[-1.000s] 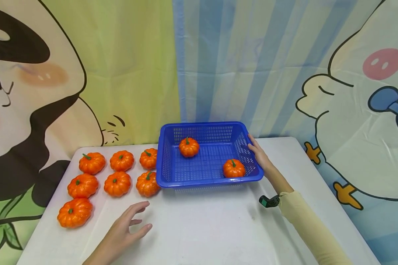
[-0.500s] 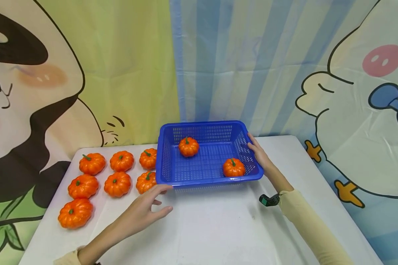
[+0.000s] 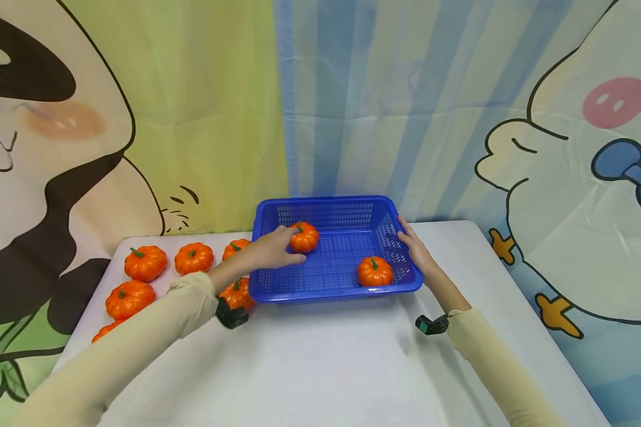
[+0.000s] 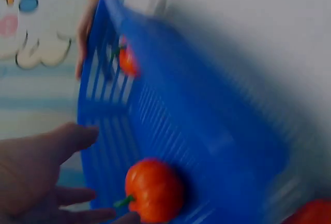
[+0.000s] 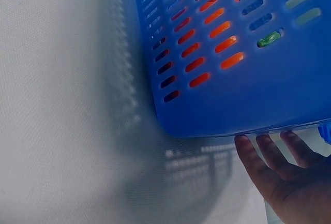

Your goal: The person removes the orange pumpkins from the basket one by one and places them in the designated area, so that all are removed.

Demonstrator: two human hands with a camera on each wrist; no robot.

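A blue plastic basket [image 3: 333,293] with slotted walls stands at the back middle of the white table. Inside it are two small orange pumpkins: one at the back left [image 3: 305,238], one at the front right [image 3: 375,273]. My left hand [image 3: 274,248] reaches over the basket's left side, thumb and fingers spread beside the back-left pumpkin. In the left wrist view its fingertips lie close to that pumpkin's green stem; contact is unclear. My right hand [image 3: 419,254] rests against the basket's right side. Its extended fingertips [image 5: 243,142] touch the wall in the right wrist view.
Several orange pumpkins stand left of the basket, such as one at the back left [image 3: 146,263] and one beside the basket [image 3: 237,294]. My left forearm partly covers some. A printed curtain [image 3: 219,118] hangs behind the white table [image 3: 342,367].
My left hand has moved up and right, from the table's front over the basket's left rim to the back-left pumpkin. The right hand and basket have stayed in place.
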